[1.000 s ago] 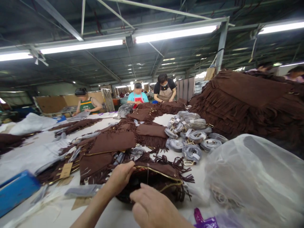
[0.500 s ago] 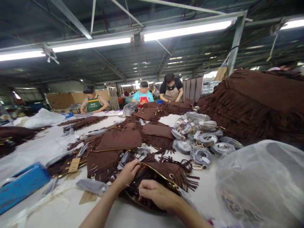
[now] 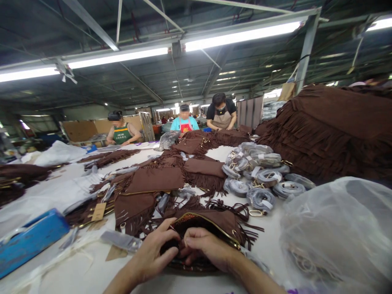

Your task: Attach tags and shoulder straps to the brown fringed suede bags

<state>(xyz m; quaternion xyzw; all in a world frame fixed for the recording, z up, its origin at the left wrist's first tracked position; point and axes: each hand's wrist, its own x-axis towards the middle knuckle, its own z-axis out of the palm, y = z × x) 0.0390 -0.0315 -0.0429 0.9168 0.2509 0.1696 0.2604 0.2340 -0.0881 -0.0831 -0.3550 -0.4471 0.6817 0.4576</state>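
Note:
A brown fringed suede bag (image 3: 220,222) with a gold zipper lies open on the white table (image 3: 269,245) right in front of me. My left hand (image 3: 154,253) grips the bag's near left edge, fingers curled around the opening. My right hand (image 3: 205,247) is curled with its fingertips tucked into the bag's mouth, touching the left hand's fingers. What lies inside the bag is hidden.
More brown fringed bags (image 3: 156,179) cover the table's middle, and a tall pile (image 3: 330,126) rises at right. Wrapped grey straps (image 3: 260,179) lie beyond the bag. A clear plastic bag (image 3: 337,232) sits near right, a blue box (image 3: 30,239) near left. Three people work at the far end.
Both hands have drawn closer together at the bag's opening. My left hand has slid down and toward me along the edge; my right hand's fingers have gone into the mouth.

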